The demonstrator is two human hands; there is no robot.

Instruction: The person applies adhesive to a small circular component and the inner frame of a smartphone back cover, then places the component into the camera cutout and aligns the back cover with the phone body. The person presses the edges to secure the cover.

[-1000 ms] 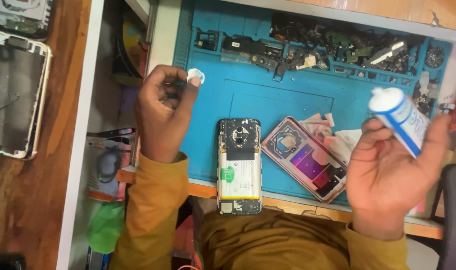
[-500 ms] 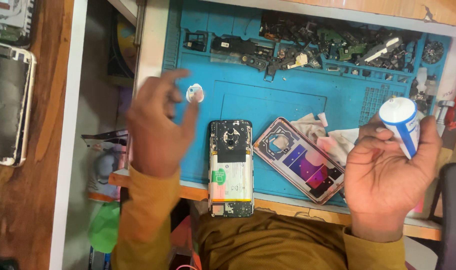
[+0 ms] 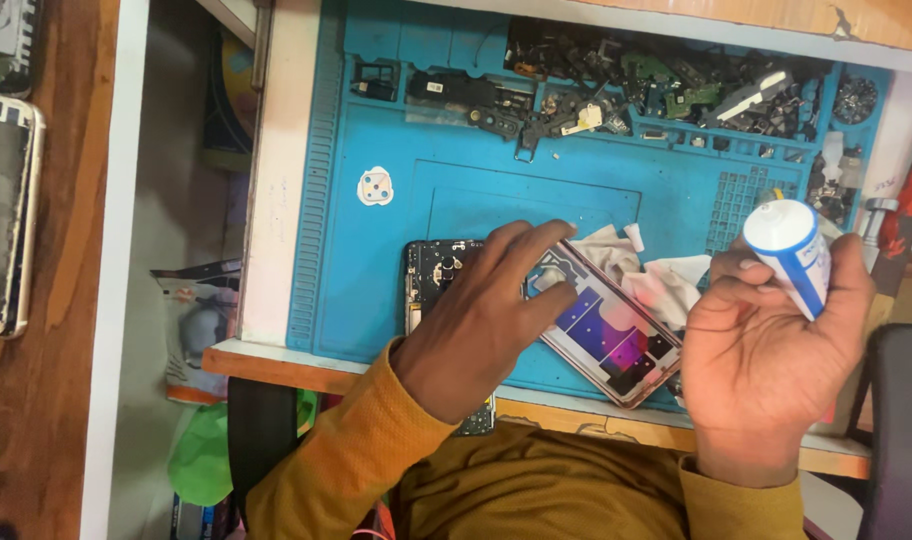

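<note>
My left hand (image 3: pixel 481 320) lies flat, fingers spread, over an opened black phone (image 3: pixel 431 265) on the blue work mat (image 3: pixel 476 150). Its fingertips touch the edge of a detached phone back cover (image 3: pixel 616 335) with purple and blue patches, which lies tilted beside the phone. My right hand (image 3: pixel 766 370) is raised at the right, gripping a white tube with a blue label (image 3: pixel 791 250), capped end up. A small white rounded piece (image 3: pixel 375 186) sits alone on the mat, up and left of my left hand.
Several small black phone parts (image 3: pixel 626 80) fill the mat's top trays. Crumpled white tissue (image 3: pixel 666 275) lies behind the cover. Another phone (image 3: pixel 1 210) rests on the wooden surface far left. A red-handled tool (image 3: pixel 911 200) stands at the right edge.
My left hand let go of the small white piece, which now lies on the mat, and moved down and right onto the opened phone. The right hand still holds the tube.
</note>
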